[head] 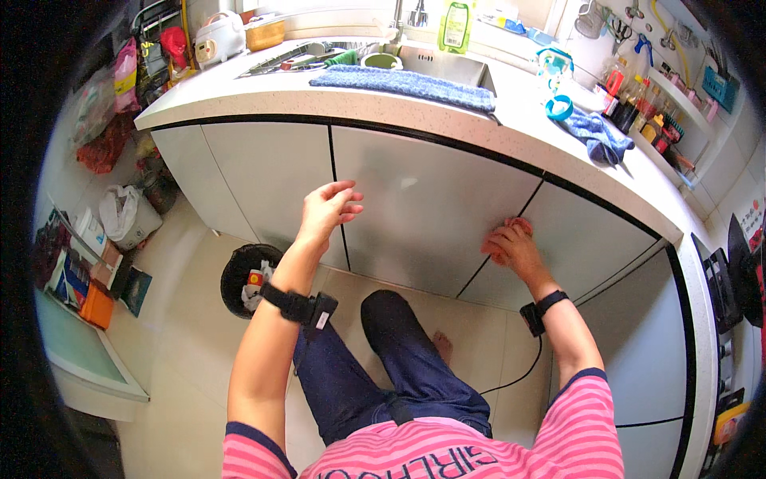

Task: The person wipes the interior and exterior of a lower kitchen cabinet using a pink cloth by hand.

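Note:
My right hand (516, 248) holds a bunched reddish cloth (494, 245) against the glossy grey cabinet doors (413, 203), over the dark vertical gap between two of them. My left hand (331, 209) is raised near the gap further left, its fingers apart and slightly curled, with nothing in it. Whether its fingertips touch the door cannot be told. Both forearms wear black straps with small devices. Above the doors, a blue towel (407, 87) lies along the front rim of the steel sink (446, 64).
A black-lined waste bin (230, 281) stands on the floor left of my legs. The white countertop edge (359, 108) juts above the doors. At right are a crumpled blue cloth (601, 139), sauce bottles (637, 111) and the stove (721, 287). A rice cooker (220, 41) sits back left.

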Demonstrator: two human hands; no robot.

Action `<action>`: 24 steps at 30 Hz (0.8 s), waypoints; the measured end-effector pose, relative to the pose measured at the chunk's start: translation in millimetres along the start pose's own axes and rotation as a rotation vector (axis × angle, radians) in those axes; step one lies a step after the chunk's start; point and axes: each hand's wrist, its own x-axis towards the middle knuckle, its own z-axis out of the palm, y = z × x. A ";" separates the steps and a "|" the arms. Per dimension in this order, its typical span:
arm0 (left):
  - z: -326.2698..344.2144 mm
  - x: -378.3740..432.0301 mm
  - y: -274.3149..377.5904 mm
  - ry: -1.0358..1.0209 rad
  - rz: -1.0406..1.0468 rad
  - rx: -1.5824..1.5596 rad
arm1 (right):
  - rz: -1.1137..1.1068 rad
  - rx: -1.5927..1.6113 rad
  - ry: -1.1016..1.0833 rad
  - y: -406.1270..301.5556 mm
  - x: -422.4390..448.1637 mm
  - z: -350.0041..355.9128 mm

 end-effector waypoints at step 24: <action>-44.9 3.3 -54.7 0.298 -0.008 -0.345 | 0.065 -0.014 0.638 -116.3 256.4 1.7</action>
